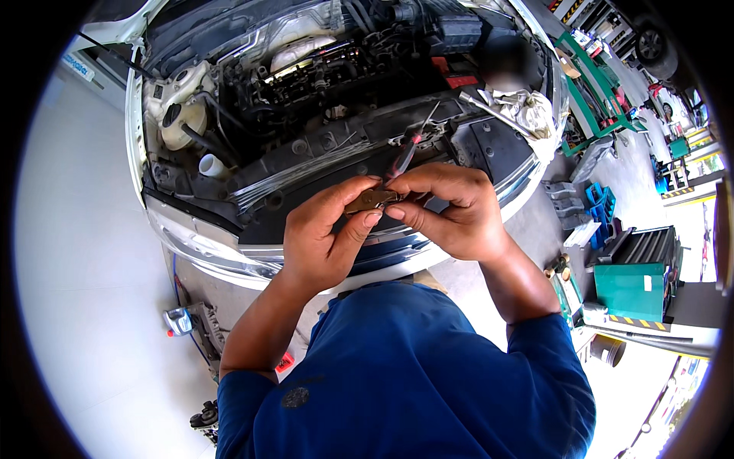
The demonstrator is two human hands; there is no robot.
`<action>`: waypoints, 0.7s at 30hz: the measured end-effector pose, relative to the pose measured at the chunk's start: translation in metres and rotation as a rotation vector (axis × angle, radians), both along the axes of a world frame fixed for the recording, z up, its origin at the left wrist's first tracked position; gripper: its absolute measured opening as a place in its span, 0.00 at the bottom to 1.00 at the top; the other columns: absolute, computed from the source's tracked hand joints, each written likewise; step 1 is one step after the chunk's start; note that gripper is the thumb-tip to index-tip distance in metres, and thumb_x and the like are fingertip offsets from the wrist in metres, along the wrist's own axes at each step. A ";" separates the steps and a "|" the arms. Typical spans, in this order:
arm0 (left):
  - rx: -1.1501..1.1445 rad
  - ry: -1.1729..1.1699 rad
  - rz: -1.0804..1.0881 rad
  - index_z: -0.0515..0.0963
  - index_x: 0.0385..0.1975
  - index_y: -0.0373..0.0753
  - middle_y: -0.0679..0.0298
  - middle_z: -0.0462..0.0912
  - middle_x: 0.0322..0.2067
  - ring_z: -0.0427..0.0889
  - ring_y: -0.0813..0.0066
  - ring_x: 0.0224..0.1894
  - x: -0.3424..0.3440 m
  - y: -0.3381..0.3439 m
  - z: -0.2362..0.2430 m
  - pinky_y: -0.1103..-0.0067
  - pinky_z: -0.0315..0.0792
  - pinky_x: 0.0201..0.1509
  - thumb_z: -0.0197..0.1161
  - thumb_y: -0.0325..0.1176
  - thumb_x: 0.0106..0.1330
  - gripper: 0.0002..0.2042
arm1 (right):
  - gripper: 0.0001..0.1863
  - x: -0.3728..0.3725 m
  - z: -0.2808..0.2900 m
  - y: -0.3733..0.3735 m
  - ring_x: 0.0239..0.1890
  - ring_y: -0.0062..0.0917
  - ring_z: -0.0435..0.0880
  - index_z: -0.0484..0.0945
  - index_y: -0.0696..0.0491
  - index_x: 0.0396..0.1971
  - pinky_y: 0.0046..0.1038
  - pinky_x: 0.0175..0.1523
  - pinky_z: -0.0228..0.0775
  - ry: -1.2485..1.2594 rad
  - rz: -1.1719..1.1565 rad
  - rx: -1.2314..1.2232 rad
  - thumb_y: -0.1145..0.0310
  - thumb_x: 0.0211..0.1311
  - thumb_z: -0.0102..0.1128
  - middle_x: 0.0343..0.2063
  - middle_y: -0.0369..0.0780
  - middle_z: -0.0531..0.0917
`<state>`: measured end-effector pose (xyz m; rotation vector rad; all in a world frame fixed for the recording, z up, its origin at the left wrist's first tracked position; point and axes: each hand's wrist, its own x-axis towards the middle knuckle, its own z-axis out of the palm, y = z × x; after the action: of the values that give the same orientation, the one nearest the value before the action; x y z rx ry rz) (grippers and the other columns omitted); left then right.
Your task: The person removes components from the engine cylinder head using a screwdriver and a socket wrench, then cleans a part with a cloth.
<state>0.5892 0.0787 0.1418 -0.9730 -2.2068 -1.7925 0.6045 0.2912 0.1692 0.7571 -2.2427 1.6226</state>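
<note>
A dark emblem (295,397) on the blue shirt (428,359) is too blurred to read. Beyond, the left hand (325,233) and right hand (455,210) pinch a small part (368,200) over the front of the car (183,210), each grip nearly closed on it. A fingertip slip could drop it past the screwdriver (405,155) into the engine bay (321,84). Farther, the label (647,283) on the green cabinet (623,294) is illegible.

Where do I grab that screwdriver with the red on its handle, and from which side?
The screwdriver is probably best held by its thick red-and-dark handle, coming from above on the person's side: that end slants back toward the person, while the thin shaft points toward the engine. The right hand is near, though pinching a small metal part.
</note>
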 end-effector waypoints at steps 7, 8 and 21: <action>-0.095 0.149 0.099 0.78 0.52 0.31 0.53 0.86 0.41 0.89 0.66 0.38 -0.006 -0.007 0.003 0.77 0.80 0.41 0.68 0.29 0.66 0.17 | 0.13 -0.006 -0.005 -0.007 0.33 0.27 0.85 0.82 0.59 0.39 0.26 0.39 0.76 0.079 -0.045 0.052 0.75 0.56 0.75 0.32 0.42 0.84; -0.116 0.188 0.119 0.78 0.52 0.31 0.53 0.86 0.41 0.89 0.65 0.38 -0.007 -0.007 0.003 0.77 0.80 0.41 0.68 0.29 0.66 0.16 | 0.13 -0.007 -0.006 -0.008 0.34 0.28 0.85 0.82 0.59 0.39 0.27 0.39 0.76 0.085 -0.048 0.063 0.75 0.56 0.74 0.32 0.42 0.84; -0.226 -0.029 0.060 0.77 0.52 0.33 0.53 0.84 0.34 0.86 0.64 0.30 -0.010 -0.014 -0.017 0.75 0.78 0.33 0.64 0.29 0.68 0.15 | 0.10 -0.025 -0.035 -0.011 0.31 0.23 0.84 0.85 0.58 0.39 0.25 0.35 0.75 -0.189 0.062 0.040 0.75 0.57 0.73 0.30 0.40 0.86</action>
<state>0.5788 0.0643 0.1247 -0.9137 -2.4694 -1.5673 0.5797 0.2801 0.1342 0.7177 -2.4102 1.7491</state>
